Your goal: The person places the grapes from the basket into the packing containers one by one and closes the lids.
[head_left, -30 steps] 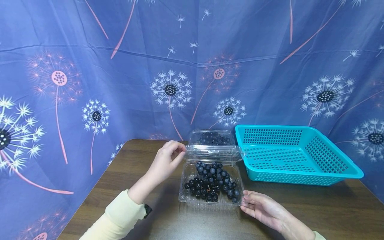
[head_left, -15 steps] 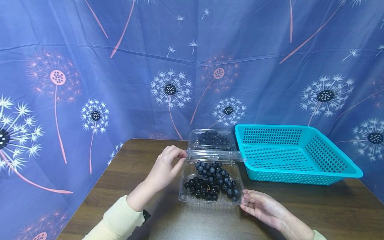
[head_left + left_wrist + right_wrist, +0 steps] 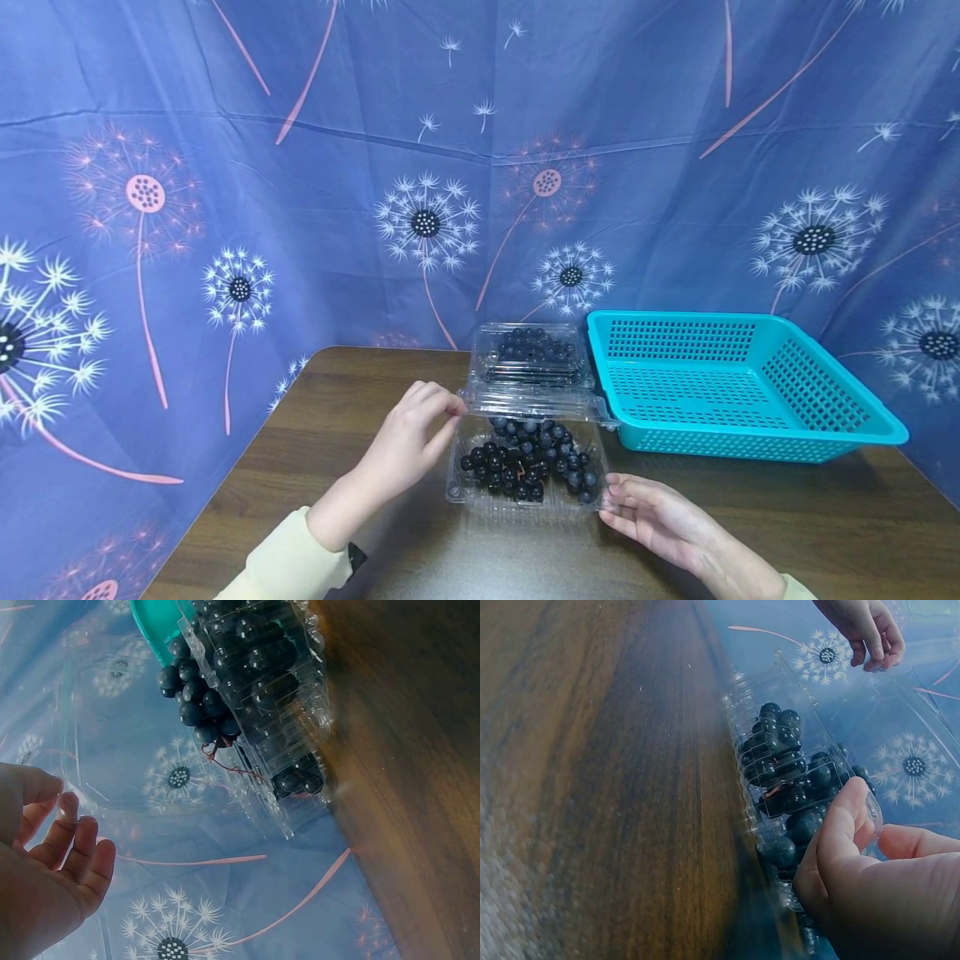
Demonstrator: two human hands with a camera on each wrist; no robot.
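Note:
In the head view a clear plastic clamshell box [image 3: 570, 502] stands on the table with dark grapes [image 3: 525, 458] inside, its hinged lid [image 3: 536, 404] tilted up at the back. My left hand [image 3: 408, 433] pinches the left edge of that lid between thumb and fingers, also plain in the left wrist view. At the front right corner my right hand [image 3: 660, 525] holds the box's rim, thumb against the fingers, as the right wrist view shows. A reddish stem [image 3: 232, 769] pokes out among the grapes in the left wrist view.
Behind the open box sits a second clear box [image 3: 487, 342] with dark grapes. A turquoise perforated basket [image 3: 727, 442] stands to the right. The brown wooden table [image 3: 300, 442] meets a blue dandelion-print cloth [image 3: 337, 208] at its back and left.
My left hand has come down and toward me, swinging the lid lower over the box's back part. My right hand stays at the front right corner.

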